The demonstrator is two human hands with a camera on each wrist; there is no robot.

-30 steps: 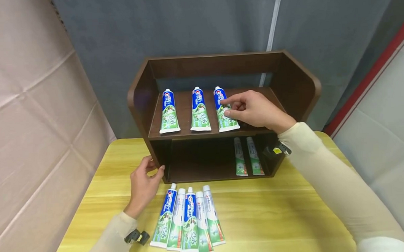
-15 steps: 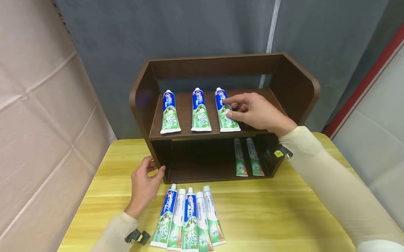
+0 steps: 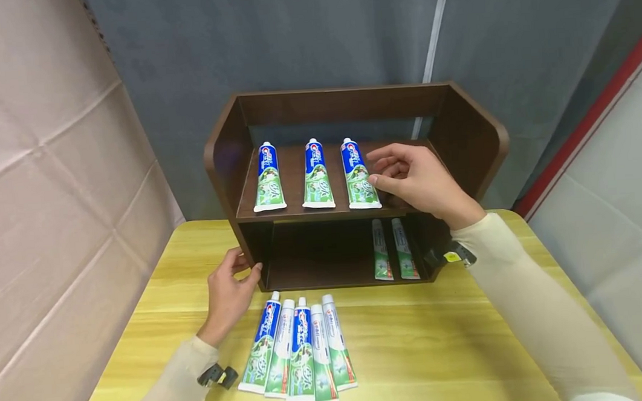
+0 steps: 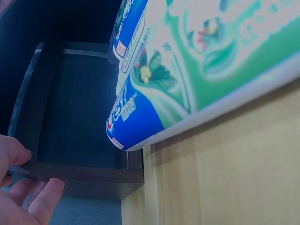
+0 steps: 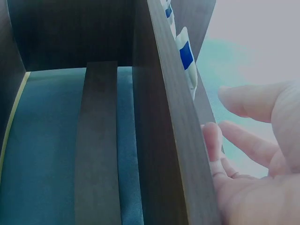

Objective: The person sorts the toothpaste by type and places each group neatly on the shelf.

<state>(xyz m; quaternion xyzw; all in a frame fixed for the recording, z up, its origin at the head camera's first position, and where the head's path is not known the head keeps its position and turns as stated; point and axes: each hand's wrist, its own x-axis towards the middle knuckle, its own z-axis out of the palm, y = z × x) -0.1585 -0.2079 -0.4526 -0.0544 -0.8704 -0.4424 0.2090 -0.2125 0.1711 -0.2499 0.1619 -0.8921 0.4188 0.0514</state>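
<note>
My left hand point(image 3: 232, 293) pinches the front edge of the left side panel of a dark brown two-tier shelf point(image 3: 322, 214), its thumb on the inner side and its fingers outside. Three blue-and-green Crest toothpaste tubes lie face up on the upper tier: a left tube point(image 3: 269, 178), a middle tube point(image 3: 317, 175) and a right tube point(image 3: 360, 174). Just right of that last tube hovers my right hand point(image 3: 420, 177), fingers loosely bent and nothing held, the thumb tip overlapping the tube's edge in the head view. The right wrist view has the thumb and fingers spread apart.
Two slimmer white-and-green tubes point(image 3: 380, 250) lie at the right of the lower tier. On the wooden table point(image 3: 432, 340) before the shelf, several tubes point(image 3: 300, 353) of both kinds lie fanned side by side. A grey curtain point(image 3: 318, 37) hangs behind.
My right hand has let go of the right-hand Crest tube and drawn back slightly to the right, fingers opening. The tube stays in place; my left hand keeps its grip on the shelf.
</note>
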